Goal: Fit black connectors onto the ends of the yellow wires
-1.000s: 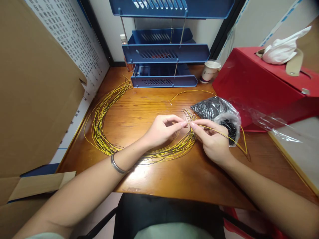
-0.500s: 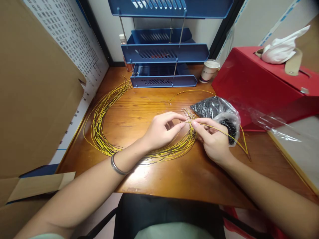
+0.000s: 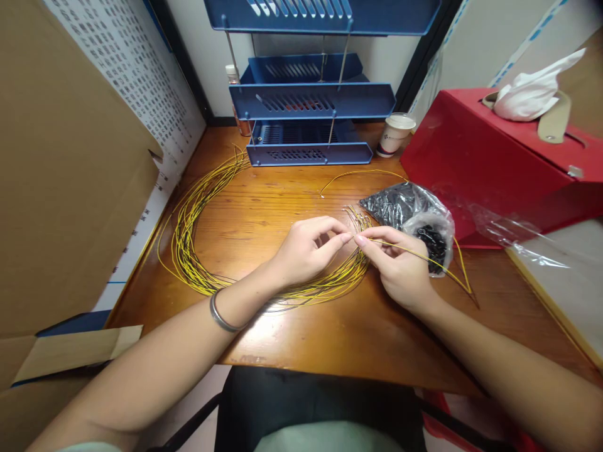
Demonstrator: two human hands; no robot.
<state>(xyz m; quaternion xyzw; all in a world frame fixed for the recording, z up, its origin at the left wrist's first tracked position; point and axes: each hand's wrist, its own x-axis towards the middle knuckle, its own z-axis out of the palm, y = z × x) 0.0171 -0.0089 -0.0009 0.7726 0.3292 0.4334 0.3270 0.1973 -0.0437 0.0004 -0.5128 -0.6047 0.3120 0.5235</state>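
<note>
My right hand (image 3: 400,260) pinches a thin yellow wire (image 3: 414,253) close to its end; the rest of the wire trails right, past the plastic bag. Fingertip to fingertip with it, my left hand (image 3: 313,248) is closed in a pinch at the wire's tip. Whatever sits between the left fingertips is too small to make out. Beneath both hands curves a loose bundle of yellow and black wires (image 3: 188,251), its bare-looking ends gathered just behind my fingers. A clear bag of small black parts (image 3: 393,202) lies open beside my right hand.
Blue stacked trays (image 3: 311,154) stand at the back, with a paper cup (image 3: 396,134) to their right. A red tissue box (image 3: 471,150) takes up the right rear. Cardboard (image 3: 70,176) walls the left side. A single wire end (image 3: 348,174) arcs across the wooden table (image 3: 282,201).
My right hand has shifted slightly left and down, bringing its fingertips closer to my left ones. The trailing wire has moved a little with it. The left hand stays nearly in place.
</note>
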